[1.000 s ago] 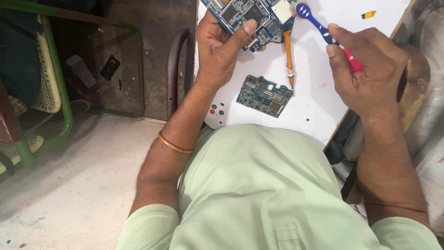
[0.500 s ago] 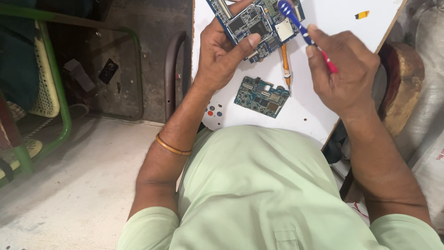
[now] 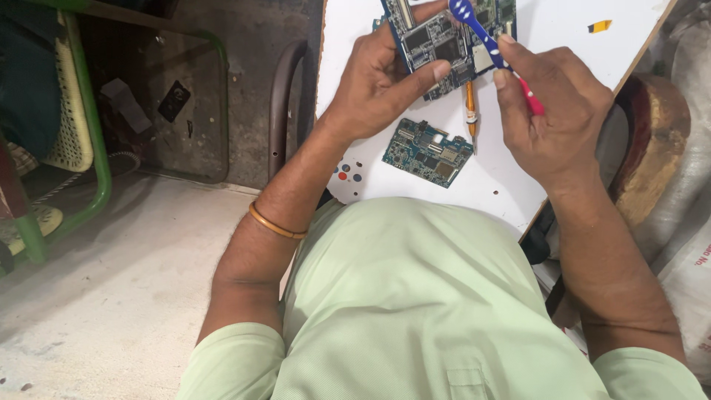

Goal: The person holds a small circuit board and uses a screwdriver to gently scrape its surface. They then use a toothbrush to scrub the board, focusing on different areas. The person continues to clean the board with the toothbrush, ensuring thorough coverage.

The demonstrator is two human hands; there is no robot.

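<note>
In the head view, the right hand (image 3: pixel 552 111) has moved in from the right since a second ago. Back then it hung apart from the circuit board (image 3: pixel 448 44), with the toothbrush (image 3: pixel 489 48) head clear of it beside the board's right corner. Half a second ago the brush head was already over the board's upper right part. Now the brush lies slanted across the board, its blue, white-dotted head at the top edge of the picture and its red end hidden in the fingers. The board itself sits in much the same place at the top of the white table (image 3: pixel 563 44), though the camera has shifted a little and it is now cut off by the top edge.

The left hand (image 3: pixel 378 85) is closed around the board: the thumb presses across its lower face and the fingers curl behind its left edge, holding it tilted above the table. The right hand is closed narrowly on the toothbrush handle, pinching it between thumb and forefinger with the other fingers folded under.

Below the held board, a second, smaller board (image 3: pixel 427 152) lies flat on the table, untouched. Just to its right an orange tool (image 3: pixel 469 111) lies upright along the table, its top hidden behind the held board. An orange bangle (image 3: pixel 275 222) circles the left wrist.
</note>
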